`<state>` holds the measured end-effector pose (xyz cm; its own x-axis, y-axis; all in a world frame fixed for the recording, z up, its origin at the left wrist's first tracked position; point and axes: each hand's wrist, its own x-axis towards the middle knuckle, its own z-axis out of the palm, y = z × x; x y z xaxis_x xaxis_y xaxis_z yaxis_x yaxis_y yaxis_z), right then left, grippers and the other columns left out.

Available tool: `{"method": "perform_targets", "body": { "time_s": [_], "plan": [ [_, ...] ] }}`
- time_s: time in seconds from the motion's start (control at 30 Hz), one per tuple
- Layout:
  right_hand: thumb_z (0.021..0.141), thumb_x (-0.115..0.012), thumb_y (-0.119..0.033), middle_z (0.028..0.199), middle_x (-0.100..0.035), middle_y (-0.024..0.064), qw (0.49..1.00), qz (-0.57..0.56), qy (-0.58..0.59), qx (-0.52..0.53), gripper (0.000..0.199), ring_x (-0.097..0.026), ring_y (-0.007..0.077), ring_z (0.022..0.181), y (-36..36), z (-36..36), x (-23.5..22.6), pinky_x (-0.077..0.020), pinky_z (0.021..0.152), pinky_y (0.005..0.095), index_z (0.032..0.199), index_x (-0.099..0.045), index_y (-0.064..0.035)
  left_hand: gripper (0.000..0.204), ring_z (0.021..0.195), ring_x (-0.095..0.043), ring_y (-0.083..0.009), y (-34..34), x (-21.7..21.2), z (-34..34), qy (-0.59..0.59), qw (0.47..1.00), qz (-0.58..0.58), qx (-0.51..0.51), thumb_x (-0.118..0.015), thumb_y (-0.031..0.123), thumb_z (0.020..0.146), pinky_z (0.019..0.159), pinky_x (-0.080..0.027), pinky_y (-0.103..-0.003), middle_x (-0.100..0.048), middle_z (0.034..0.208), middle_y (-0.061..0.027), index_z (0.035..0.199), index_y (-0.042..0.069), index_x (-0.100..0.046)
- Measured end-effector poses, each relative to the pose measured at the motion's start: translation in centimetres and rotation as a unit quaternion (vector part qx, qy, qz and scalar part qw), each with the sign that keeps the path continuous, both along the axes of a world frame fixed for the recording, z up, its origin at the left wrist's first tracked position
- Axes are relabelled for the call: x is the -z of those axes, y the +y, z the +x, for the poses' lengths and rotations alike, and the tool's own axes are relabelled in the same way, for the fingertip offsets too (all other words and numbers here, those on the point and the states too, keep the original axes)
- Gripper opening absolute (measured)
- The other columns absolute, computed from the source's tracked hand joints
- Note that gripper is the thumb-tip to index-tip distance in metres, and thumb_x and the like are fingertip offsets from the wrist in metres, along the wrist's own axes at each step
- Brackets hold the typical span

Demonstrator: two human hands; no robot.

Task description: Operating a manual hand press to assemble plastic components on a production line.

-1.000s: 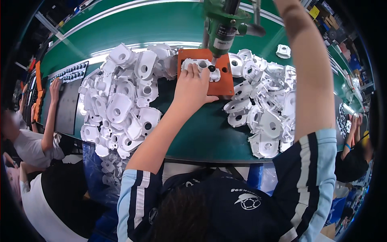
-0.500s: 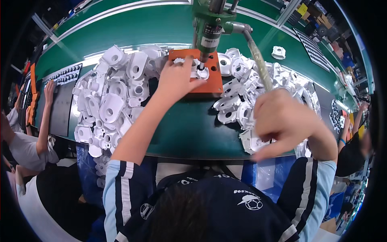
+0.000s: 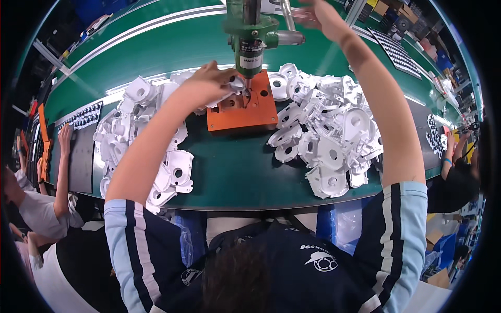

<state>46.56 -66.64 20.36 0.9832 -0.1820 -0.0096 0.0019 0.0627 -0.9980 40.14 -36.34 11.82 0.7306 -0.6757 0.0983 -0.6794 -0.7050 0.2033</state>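
Note:
My left hand [image 3: 206,86] is closed on a white plastic part [image 3: 237,83], lifted and tilted over the left side of the orange fixture block [image 3: 242,123]. Recesses show in the block's top beside the part. Above the block stands a green hand press [image 3: 250,47], its ram coming down near the part. My right hand [image 3: 327,21] is raised far forward, beside the press lever [image 3: 287,14]. Its fingers are smeared by motion, so whether they touch the lever is unclear.
White plastic parts lie heaped left [image 3: 112,138] and right [image 3: 329,151] of the block on the green table [image 3: 235,182]. Trays of small dark pieces [image 3: 86,116] [image 3: 395,52] lie farther out. Other people work at both sides.
The lever has swung up and away, and my right hand has gone from the near right to far forward. My left hand has lifted the white part from the block, moving slightly left.

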Motion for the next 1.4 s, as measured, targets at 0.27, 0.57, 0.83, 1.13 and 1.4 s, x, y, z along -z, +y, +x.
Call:
{"method": "perform_targets", "body": {
  "time_s": [0.27, 0.57, 0.83, 1.13, 1.4],
  "plan": [
    [0.079, -0.057, -0.032, 0.076, -0.060, 0.0122, 0.745, -0.621, 0.070, -0.234, 0.035, -0.059, 0.0212, 0.063, -4.0, 1.6, 13.0, -0.0476, 0.052, 0.0338, 0.090, -0.062, 0.0004, 0.049, 0.094, -0.058, -0.0367, 2.9, -1.9, 4.2, -0.019, 0.987, 0.022, -0.160, -0.059, 0.047, 0.078, 0.081, -0.046, -0.042, -0.060, 0.098, -0.0211, 0.106, 0.007, -0.055],
    [0.071, -0.065, -0.026, 0.074, -0.059, 0.0108, 0.816, -0.536, 0.186, -0.112, 0.031, -0.056, 0.0192, 0.059, -2.2, -0.9, 13.0, -0.0466, 0.050, 0.0313, 0.083, -0.059, 0.0019, 0.049, 0.094, -0.060, -0.0367, -0.4, 1.3, 9.2, -0.080, 0.940, -0.088, -0.321, -0.062, 0.031, 0.078, 0.079, -0.049, -0.044, -0.060, 0.099, -0.0225, 0.116, 0.009, -0.041],
    [0.073, -0.063, -0.024, 0.075, -0.056, 0.0085, 0.923, -0.372, 0.079, -0.068, 0.036, -0.051, 0.0137, 0.061, -5.0, -3.7, 11.2, -0.0391, 0.050, 0.0283, 0.088, -0.058, 0.0076, 0.056, 0.106, -0.053, -0.0379, 6.9, -1.6, 4.0, 0.001, 0.951, 0.209, -0.227, -0.062, 0.037, 0.076, 0.087, -0.046, -0.044, -0.051, 0.121, -0.0181, 0.123, 0.011, -0.045],
    [0.070, -0.064, -0.017, 0.073, -0.053, 0.0077, 0.941, -0.337, 0.013, -0.041, 0.025, -0.050, 0.0134, 0.065, -5.0, -5.2, 7.2, -0.0412, 0.057, 0.0285, 0.082, -0.053, 0.0030, 0.057, 0.105, -0.052, -0.0338, 10.9, -0.9, 2.0, 0.074, 0.981, 0.042, -0.174, -0.069, 0.037, 0.073, 0.086, -0.044, -0.040, -0.050, 0.112, -0.0204, 0.116, 0.008, -0.047],
    [0.073, -0.048, -0.008, 0.108, -0.053, 0.0137, 0.998, -0.008, -0.054, -0.034, 0.042, -0.057, 0.0239, 0.096, -1.2, -17.7, -0.3, -0.0515, 0.079, 0.0388, 0.113, -0.046, 0.0037, 0.040, 0.085, -0.053, -0.0219, 10.2, -4.2, -4.2, 0.026, 0.906, -0.302, -0.294, -0.068, 0.027, 0.078, 0.071, -0.045, -0.032, -0.051, 0.102, -0.0116, 0.102, 0.001, -0.049]
  ]
}}
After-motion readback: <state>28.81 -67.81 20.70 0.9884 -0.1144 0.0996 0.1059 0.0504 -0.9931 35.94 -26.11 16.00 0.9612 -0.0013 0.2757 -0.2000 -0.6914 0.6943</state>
